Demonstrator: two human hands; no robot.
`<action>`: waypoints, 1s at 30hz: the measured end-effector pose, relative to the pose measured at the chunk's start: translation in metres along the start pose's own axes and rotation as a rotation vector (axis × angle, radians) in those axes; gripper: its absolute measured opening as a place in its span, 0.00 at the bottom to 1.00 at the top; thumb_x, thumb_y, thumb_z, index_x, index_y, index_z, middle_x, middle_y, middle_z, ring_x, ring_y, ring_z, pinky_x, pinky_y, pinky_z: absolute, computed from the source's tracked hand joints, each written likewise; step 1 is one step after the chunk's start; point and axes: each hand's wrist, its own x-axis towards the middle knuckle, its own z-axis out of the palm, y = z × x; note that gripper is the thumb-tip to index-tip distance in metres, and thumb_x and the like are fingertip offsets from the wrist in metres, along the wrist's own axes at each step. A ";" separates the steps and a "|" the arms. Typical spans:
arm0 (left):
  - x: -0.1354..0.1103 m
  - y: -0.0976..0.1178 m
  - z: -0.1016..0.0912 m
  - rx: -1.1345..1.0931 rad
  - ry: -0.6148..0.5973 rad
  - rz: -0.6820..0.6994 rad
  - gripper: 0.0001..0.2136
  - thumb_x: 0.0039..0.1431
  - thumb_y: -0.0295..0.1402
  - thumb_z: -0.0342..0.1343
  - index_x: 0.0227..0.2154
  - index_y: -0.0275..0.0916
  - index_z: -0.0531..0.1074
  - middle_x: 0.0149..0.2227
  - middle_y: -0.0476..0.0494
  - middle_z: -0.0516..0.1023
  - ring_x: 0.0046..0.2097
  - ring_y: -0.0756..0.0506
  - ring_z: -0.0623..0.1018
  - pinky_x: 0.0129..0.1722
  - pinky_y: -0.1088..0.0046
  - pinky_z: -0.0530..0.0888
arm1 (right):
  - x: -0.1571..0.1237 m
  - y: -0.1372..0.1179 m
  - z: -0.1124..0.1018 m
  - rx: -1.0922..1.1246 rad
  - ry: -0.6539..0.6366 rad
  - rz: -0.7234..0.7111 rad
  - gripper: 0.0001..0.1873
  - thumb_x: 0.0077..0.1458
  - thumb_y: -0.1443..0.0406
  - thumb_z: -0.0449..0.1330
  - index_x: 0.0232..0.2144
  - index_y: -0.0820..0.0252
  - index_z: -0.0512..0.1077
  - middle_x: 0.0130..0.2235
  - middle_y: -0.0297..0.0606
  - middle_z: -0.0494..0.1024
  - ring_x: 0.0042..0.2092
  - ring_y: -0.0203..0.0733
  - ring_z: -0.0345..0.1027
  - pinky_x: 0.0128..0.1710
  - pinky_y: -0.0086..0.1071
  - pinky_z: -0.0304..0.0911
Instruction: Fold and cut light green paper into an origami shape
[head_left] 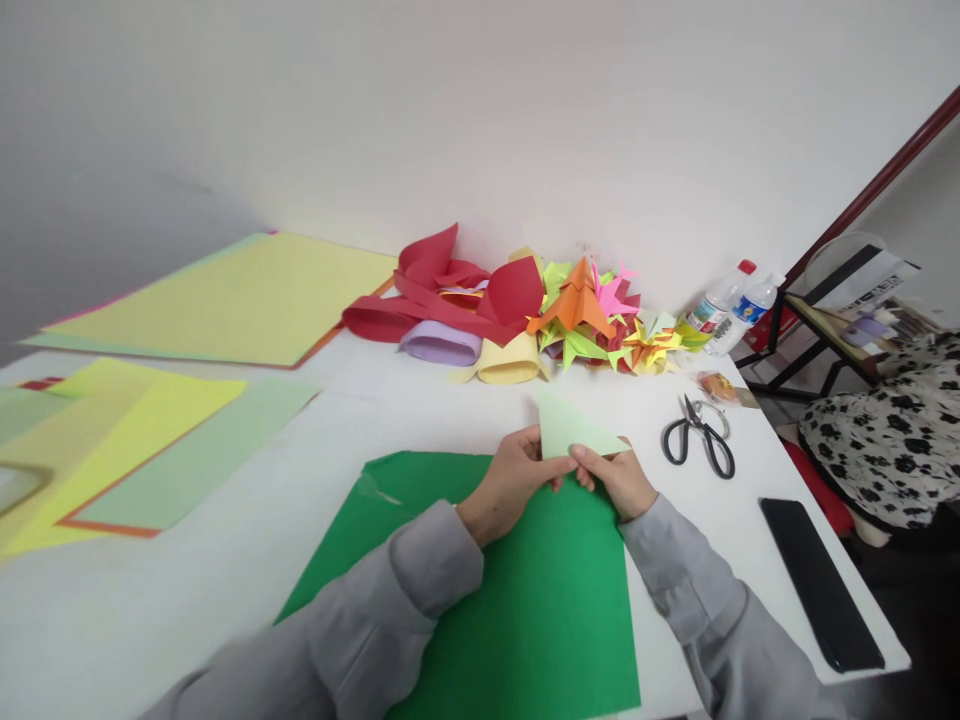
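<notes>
A pale green piece of folded paper [574, 425], triangular in outline, is held up between both hands. My left hand [514, 480] pinches its lower left edge, thumb in front. My right hand [619, 477] grips the lower edge further right, and the two thumb tips nearly meet. Some fingers are hidden behind the paper. Beneath the hands a large green sheet [525, 620] lies on the white table [217, 620].
Folded paper shapes, including an orange one [576, 305] and red strips [450, 310], line the wall. Right are scissors [699, 440], a black phone [821, 585] and two bottles [754, 300]. Paper sheets [225, 300] spread out left. A person in patterned clothing [892, 440] sits beyond the table's right edge.
</notes>
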 end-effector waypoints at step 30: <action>0.002 0.001 0.001 -0.082 0.139 -0.081 0.15 0.34 0.32 0.70 0.26 0.32 0.74 0.20 0.48 0.76 0.21 0.53 0.70 0.22 0.77 0.66 | 0.002 0.002 0.002 -0.018 0.285 -0.028 0.23 0.43 0.53 0.67 0.10 0.62 0.70 0.13 0.34 0.70 0.17 0.32 0.60 0.20 0.28 0.55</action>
